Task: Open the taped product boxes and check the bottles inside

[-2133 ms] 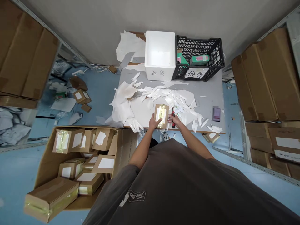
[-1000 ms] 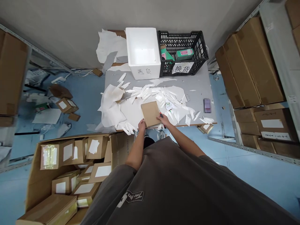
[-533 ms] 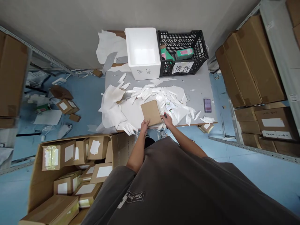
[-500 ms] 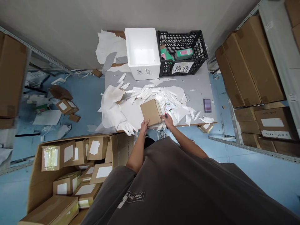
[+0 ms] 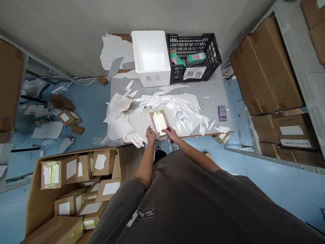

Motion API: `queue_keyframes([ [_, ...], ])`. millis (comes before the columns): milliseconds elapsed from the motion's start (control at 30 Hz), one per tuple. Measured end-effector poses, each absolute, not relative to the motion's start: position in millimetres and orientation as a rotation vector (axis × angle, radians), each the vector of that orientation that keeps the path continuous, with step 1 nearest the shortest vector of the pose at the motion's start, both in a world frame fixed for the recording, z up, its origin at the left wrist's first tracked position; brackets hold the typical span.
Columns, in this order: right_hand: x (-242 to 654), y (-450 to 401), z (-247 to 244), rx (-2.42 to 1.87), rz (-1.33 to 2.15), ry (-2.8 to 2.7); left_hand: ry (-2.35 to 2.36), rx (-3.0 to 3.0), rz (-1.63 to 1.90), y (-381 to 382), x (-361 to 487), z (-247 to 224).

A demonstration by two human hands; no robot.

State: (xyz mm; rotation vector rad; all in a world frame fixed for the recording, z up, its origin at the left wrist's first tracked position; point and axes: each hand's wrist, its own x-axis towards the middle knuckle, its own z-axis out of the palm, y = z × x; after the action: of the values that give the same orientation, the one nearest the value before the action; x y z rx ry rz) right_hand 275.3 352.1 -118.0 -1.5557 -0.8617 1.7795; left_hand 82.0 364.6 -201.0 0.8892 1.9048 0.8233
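Observation:
A small cardboard box (image 5: 155, 117) lies on the table's near side, its upper face bearing a white label under shiny yellowish tape. My right hand (image 5: 172, 133) is closed around a slim red-and-black tool (image 5: 169, 129), whose exact kind I cannot make out, with fingers over the box's lower right edge. Just left of the box is my left hand (image 5: 150, 134), fingers slightly bent and apart, holding nothing. Torn white paper strips (image 5: 188, 108) lie around and behind the box.
A white foam box (image 5: 157, 78) and a black crate (image 5: 194, 63) with green-pink cartons stand at the table's back. A phone (image 5: 222, 113) lies right. A large carton (image 5: 130, 157) of parcels is at lower left; shelves of boxes (image 5: 276, 64) flank the right.
The cardboard box has been turned over and now lies with its taped, labelled face up. My left hand has let go of it and moved left; my right hand has come over its edge.

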Motion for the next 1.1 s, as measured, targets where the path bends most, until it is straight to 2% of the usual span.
queue_keyframes([
  [100, 274, 358, -117, -1.562, 1.818, -0.770, 1.787, 1.299, 0.772, 390, 62, -183],
  [233, 283, 369, -113, -1.588, 1.882, -0.698, 1.404, 1.839, 0.208, 421, 48, -155],
  [367, 290, 387, -111, -1.746, 1.794, -0.770, 1.445, 1.926, -0.089, 432, 49, -139],
  [800, 257, 497, -88, -2.165, 1.401, -2.072, 1.657, 1.754, 0.012, 404, 102, -140],
  [1100, 253, 500, -99, -2.123, 1.187, -2.364, 1.690, 1.680, 0.055, 401, 112, -139],
])
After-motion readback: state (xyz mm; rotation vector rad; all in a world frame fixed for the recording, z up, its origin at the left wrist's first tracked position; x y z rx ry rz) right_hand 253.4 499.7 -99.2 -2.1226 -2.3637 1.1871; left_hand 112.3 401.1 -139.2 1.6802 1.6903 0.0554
